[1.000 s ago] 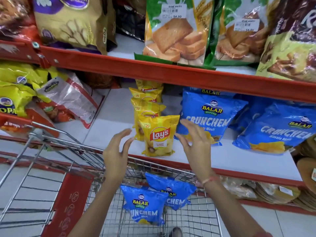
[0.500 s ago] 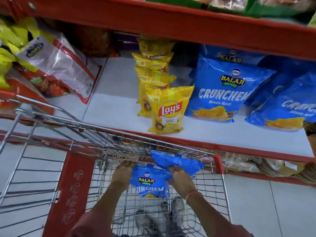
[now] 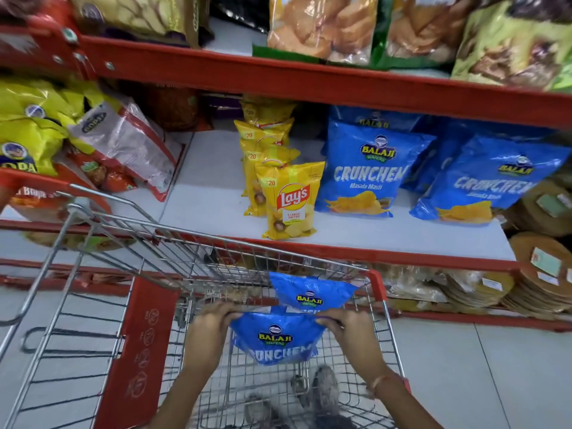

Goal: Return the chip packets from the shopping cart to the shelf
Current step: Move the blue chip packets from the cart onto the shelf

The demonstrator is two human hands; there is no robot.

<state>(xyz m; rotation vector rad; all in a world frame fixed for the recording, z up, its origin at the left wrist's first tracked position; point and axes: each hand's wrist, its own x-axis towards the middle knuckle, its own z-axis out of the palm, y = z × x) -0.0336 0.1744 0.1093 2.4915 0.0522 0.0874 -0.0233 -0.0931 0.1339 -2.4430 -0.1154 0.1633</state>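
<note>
Bottom centre of the frame: we see both forearms reaching down into the shopping cart (image 3: 376, 284), a wire basket with red corner trim. The left hand (image 3: 208, 332) and right hand (image 3: 349, 331) sit apart, each pinched closed on a top corner of one blue Balaji packet (image 3: 275, 339), which hangs between them above the cart's mesh floor. A thread band shows on the right wrist. Just behind the held packet, toward frame centre, a second blue packet (image 3: 311, 294) leans inside the cart near its far wall; we cannot tell whether the two touch. Below the hands, blurred dark shapes show through the mesh, too smeared to identify. A second cart (image 3: 62, 329) stands at lower left, its red side panel beside ours. Farther up, the shelf (image 3: 356, 253) with a red front edge and pale deck runs across mid-frame. On it, centre, a row of yellow Lay's packets (image 3: 289, 201) stands upright, one behind another. Just right of them stand large blue Crunchem bags (image 3: 368, 168), with another (image 3: 492, 181) leaning at right of frame. At left, yellow bags (image 3: 29, 131) and a clear-and-red bag (image 3: 123, 144) lie tilted. Upper frame: the next shelf (image 3: 309, 85) carries rusk packs (image 3: 322, 26), blurred.
</note>
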